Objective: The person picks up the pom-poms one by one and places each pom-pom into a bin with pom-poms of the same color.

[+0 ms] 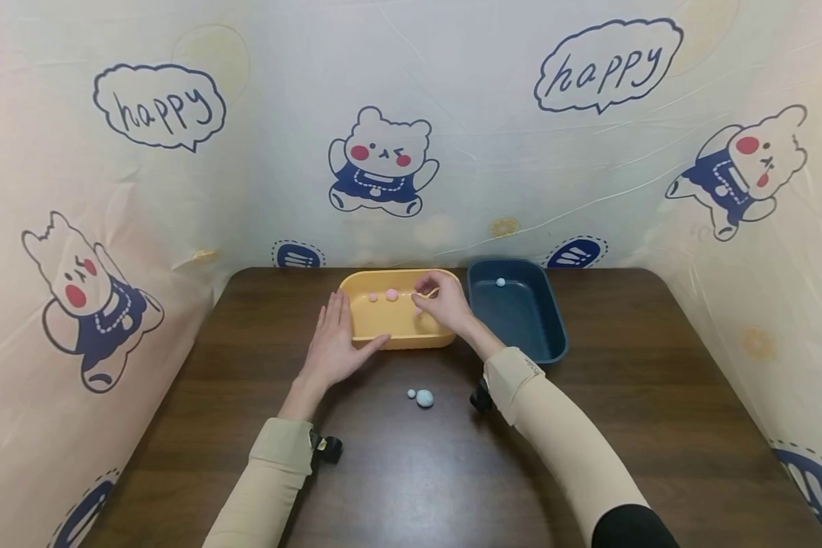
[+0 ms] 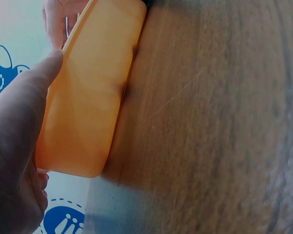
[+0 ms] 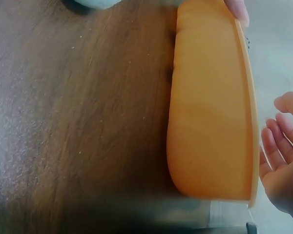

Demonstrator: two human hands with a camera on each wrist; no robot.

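My left hand (image 1: 330, 342) lies with straight fingers along the left end of a yellow plastic tray (image 1: 404, 342), its thumb (image 2: 52, 66) on the front rim. Over the tray's right end hovers my right hand (image 1: 447, 303), fingers loosely bent. The right wrist view shows a gap between its thumb (image 3: 289, 103) and fingers, with nothing held there. Inside the tray are a small pink ball (image 1: 373, 297) and a larger pink ball (image 1: 392, 294). Another pink ball (image 1: 418, 311) is partly visible just below my right fingertips.
A dark blue tray (image 1: 551, 316) stands right beside the yellow one and contains a small light-blue ball (image 1: 501, 282). Nearer me on the wooden table (image 1: 397, 472) lie a larger light-blue ball (image 1: 425, 398) and a tiny light-blue ball (image 1: 412, 393). A printed curtain (image 1: 267, 175) surrounds the table's back and sides.
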